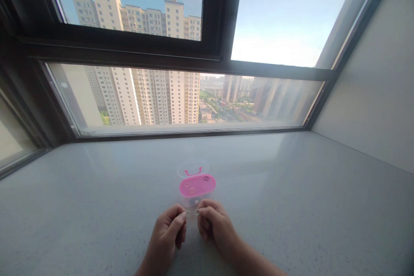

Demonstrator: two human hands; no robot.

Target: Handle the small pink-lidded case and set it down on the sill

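My left hand [170, 228] is closed in a pinch on a small pale ring [188, 213] that pokes out at the fingertips. Facing it, my right hand [216, 223] pinches another small pale ring [196, 212]. A narrow gap separates the two rings. Just beyond my fingers stands a small oval box with a pink tray [198, 186] on top and a clear lower part [190, 201]. On the tray lie a few small ring shapes, dark ones [206, 178] at the right and pale ones [192, 190] at the left. What the rings are made of is too small to tell.
Behind the box lies its clear lid [181, 168] with a pink handle [193, 172]. Everything rests on a speckled white sill [97, 207]. A dark window frame [194, 62] borders its far side, and a white wall [371, 95] rises at the right.
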